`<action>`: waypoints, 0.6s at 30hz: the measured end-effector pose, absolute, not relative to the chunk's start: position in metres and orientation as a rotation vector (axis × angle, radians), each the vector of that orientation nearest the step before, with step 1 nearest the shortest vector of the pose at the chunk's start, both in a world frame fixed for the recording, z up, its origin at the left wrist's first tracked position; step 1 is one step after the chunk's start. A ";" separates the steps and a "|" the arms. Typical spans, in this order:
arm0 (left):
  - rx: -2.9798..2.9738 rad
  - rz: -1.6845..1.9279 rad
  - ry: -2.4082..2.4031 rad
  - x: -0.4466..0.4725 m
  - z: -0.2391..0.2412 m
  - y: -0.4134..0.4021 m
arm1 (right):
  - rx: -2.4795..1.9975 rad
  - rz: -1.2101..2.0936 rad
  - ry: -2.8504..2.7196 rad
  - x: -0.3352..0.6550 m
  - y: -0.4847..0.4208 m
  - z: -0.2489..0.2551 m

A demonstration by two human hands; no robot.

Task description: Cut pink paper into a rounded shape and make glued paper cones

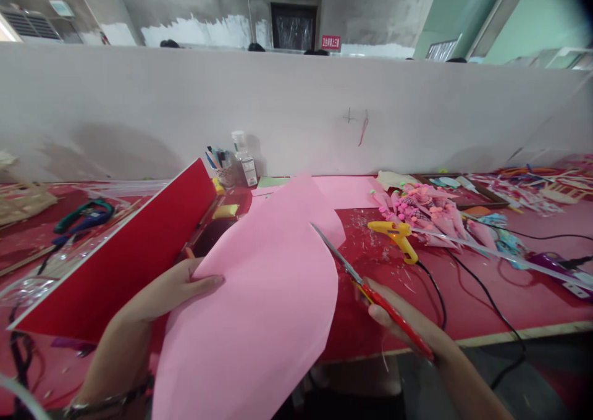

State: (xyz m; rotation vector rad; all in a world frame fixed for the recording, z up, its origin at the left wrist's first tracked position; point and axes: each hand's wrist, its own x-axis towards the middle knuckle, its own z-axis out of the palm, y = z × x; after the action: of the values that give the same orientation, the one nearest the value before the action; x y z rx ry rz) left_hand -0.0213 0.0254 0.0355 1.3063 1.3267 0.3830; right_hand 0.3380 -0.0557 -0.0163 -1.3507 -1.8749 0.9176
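Spanning the whole width of the view, a pale partition wall [296, 111] stands along the back edge of the red worktable [486, 296].

1. Pink paper sheet [259, 309]: the largest item in hand. It is raised above the near part of the worktable, at centre, and curves from the lower edge of the view up toward the wall. Its right edge meets the scissor blades.
2. Red board [125, 253]: it stands tilted to the left of the sheet, its white edge showing along the top, and lies behind the left hand.
3. Left hand [162, 296]: closed on the left edge of the pink paper sheet. The thumb lies flat across the front of the sheet; the fingers are hidden behind it.
4. Right hand [407, 327]: closed around the red handles of the scissors [365, 290]. The blades point up and left, and their tip rests against the right edge of the sheet. How far the blades are parted cannot be told.
5. Yellow glue gun [396, 235]: it lies on the worktable beyond the right hand, well apart from it, with a black cord [482, 293] running toward the near edge.
6. Pink flower bundle [426, 213]: it lies just behind the glue gun.
7. Clear bottle [244, 157]: it stands upright against the wall, beside a cup of pens [222, 167].
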 end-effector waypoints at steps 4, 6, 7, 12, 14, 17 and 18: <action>1.339 0.425 1.384 -0.020 0.031 0.027 | -1.356 0.891 -1.851 0.337 -0.055 -0.019; 1.358 0.454 1.399 -0.020 0.029 0.028 | -1.379 0.897 -1.816 0.335 -0.054 -0.020; 1.362 0.466 1.403 -0.019 0.029 0.028 | -1.395 0.910 -1.789 0.334 -0.054 -0.020; 1.314 0.476 1.413 -0.015 0.033 0.027 | -1.490 0.938 -1.755 0.331 -0.055 -0.015; 1.310 0.490 1.406 -0.013 0.034 0.026 | -1.516 0.927 -1.769 0.331 -0.055 -0.012; 1.318 0.479 1.403 -0.014 0.034 0.026 | -1.506 0.919 -1.768 0.334 -0.054 -0.012; 1.324 0.468 1.407 -0.014 0.034 0.026 | -1.493 0.917 -1.772 0.335 -0.055 -0.012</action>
State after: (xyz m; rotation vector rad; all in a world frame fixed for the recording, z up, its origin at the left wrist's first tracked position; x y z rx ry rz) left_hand -0.0141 0.0258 0.0343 1.3242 1.4073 0.4684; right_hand 0.3353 -0.0546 -0.0118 -1.4932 -1.7723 0.9168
